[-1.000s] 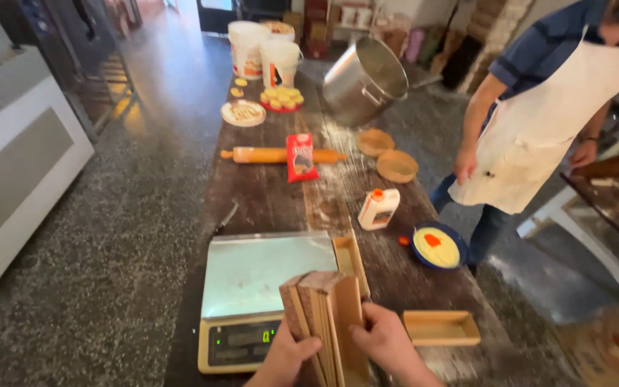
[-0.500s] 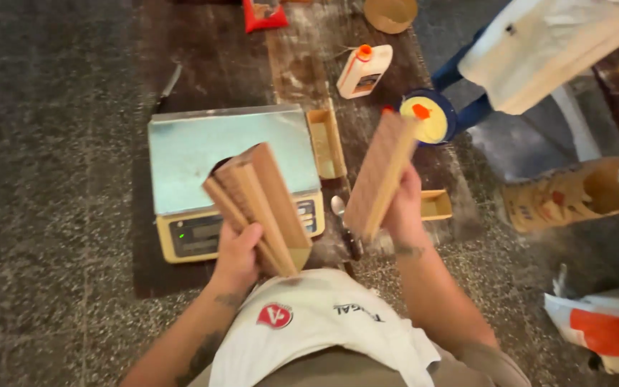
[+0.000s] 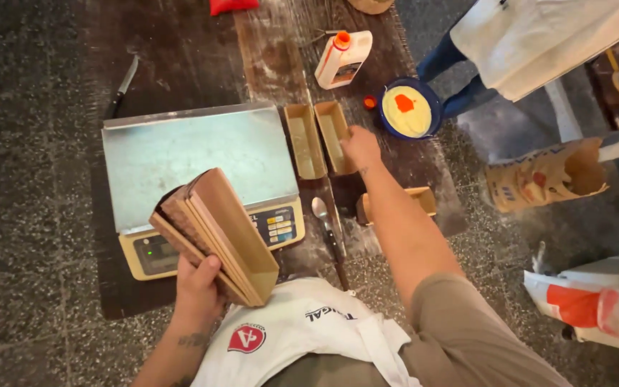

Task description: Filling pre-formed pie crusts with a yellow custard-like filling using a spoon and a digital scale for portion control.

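On the wooden table [image 3: 180,64], right of the scale [image 3: 195,154], two paper loaf moulds lie side by side, touching. My right hand [image 3: 361,147] rests on the near end of the right-hand mould [image 3: 332,132], fingers curled down over its rim; whether they pinch it or only press it, I cannot tell. My left hand [image 3: 196,283] is closed round a nested stack of moulds [image 3: 213,236], thumb over the near side, stack tilted with the open mouths facing down-right over my apron [image 3: 302,337].

Risks, as I judge them:
- Stack is held at one end only and slanted. A loose grip could let the inner moulds slide out toward the apron or floor.
- The placed moulds are light paper. A nudge from my right hand could skew the left mould [image 3: 304,140] against the scale.
- Blue bowl [image 3: 408,111] with yellow content sits just right of the moulds, an orange cap [image 3: 370,102] between them. A wide sweep of the right arm could tip it.
- A third mould [image 3: 395,203] lies under my right forearm near the table's edge, and a drag of the arm could push it off.
- Spoon [image 3: 322,215] lies beside the scale's near corner, in my arm's path.

Room: open boards above the scale as far as the white bottle [image 3: 344,59]. Little space right of the moulds. Table edge runs close past the bowl, where another person's legs [image 3: 460,79] stand. A knife [image 3: 122,86] lies far left.
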